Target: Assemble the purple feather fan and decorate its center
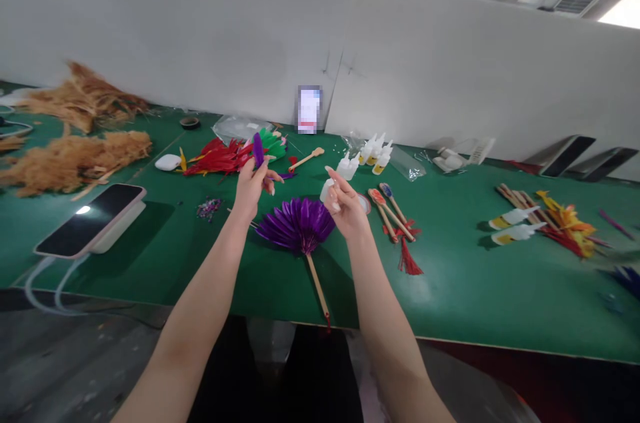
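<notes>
My left hand (253,184) is closed on a purple feather (258,149), held upright above the green table (460,283). My right hand (344,204) is closed round a small white glue bottle (327,188). Between and just below the two hands lies a purple feather fan (298,224) with a wooden handle (318,286) that reaches the table's near edge. A heap of red feathers (220,158) and some green feathers (273,142) lie just beyond my left hand.
White glue bottles (376,151) stand behind my right hand. Wooden handles with a red tassel (395,213) lie to its right. A phone on a stand (93,218) sits at left, tan fibre heaps (75,156) at far left, and yellow-orange feathers with bottles (550,223) at right.
</notes>
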A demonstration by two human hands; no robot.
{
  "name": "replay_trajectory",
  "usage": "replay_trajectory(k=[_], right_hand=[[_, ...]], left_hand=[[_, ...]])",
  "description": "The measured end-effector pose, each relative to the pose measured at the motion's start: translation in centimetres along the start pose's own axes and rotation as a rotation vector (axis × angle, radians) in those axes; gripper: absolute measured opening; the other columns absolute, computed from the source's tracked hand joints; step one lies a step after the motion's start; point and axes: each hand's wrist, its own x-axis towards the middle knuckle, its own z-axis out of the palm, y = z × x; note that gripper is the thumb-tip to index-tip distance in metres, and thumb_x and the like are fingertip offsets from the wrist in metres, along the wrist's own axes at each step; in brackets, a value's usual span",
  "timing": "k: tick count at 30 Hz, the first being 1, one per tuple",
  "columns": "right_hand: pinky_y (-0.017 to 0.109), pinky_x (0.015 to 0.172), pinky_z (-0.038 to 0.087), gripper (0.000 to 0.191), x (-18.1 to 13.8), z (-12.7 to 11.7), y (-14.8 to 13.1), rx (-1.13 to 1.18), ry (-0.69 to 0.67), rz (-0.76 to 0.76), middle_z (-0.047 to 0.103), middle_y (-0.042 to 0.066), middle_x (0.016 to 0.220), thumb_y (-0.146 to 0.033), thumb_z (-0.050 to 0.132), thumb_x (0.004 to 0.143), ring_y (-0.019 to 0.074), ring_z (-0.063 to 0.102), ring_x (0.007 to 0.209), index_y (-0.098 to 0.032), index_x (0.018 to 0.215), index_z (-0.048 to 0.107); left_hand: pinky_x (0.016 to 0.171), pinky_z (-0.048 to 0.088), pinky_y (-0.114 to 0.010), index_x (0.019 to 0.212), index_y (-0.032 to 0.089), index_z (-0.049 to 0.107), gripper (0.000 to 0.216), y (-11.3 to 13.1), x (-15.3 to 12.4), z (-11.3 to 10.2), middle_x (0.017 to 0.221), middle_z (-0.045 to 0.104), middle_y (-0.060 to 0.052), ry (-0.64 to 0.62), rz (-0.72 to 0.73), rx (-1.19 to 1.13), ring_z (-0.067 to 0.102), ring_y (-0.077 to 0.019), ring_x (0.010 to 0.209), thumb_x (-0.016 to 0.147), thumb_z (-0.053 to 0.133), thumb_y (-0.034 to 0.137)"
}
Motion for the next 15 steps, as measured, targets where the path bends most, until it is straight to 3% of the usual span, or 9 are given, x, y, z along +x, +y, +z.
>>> replay_trajectory(k=[6, 9, 15], right_hand=[[0.016, 0.035, 0.023, 0.033, -0.1, 0.1, -0.9, 0.023, 0.014, 0.024, 0.020, -0.011, 0.049, -0.013, 0.051, 0.084, 0.0049, 0.012, 0.036, -0.020, 0.114, 0.063], [0.016, 0.033, 0.020, 0.034, 0.0, -0.3, -1.3, 0.017, 0.056, -0.028, 0.015, -0.012, 0.048, -0.014, 0.050, 0.086, 0.0056, 0.008, 0.035, -0.022, 0.117, 0.062], [0.018, 0.044, 0.035, 0.036, 0.2, -1.0, -1.8, -0.008, 0.188, -0.144, 0.031, -0.008, 0.051, -0.017, 0.056, 0.081, 0.0076, 0.033, 0.045, -0.027, 0.115, 0.061]], left_hand=[[0.038, 0.038, -0.019, 0.103, 0.015, 0.056, 0.031, 0.1, 0.0, 0.0, 0.057, 0.063, 0.001, 0.001, -0.005, 0.000, 0.049, -0.0069, 0.036, 0.084, 0.058, 0.039], [0.038, 0.037, -0.019, 0.102, 0.015, 0.055, 0.029, 0.0, 0.0, -0.1, 0.056, 0.062, 0.001, 0.015, 0.003, -0.005, 0.049, -0.0072, 0.036, 0.084, 0.059, 0.038], [0.044, 0.042, -0.020, 0.103, 0.018, 0.051, 0.021, -0.1, 0.5, 0.0, 0.063, 0.061, 0.002, 0.024, 0.071, 0.027, 0.053, -0.0079, 0.042, 0.087, 0.054, 0.033]])
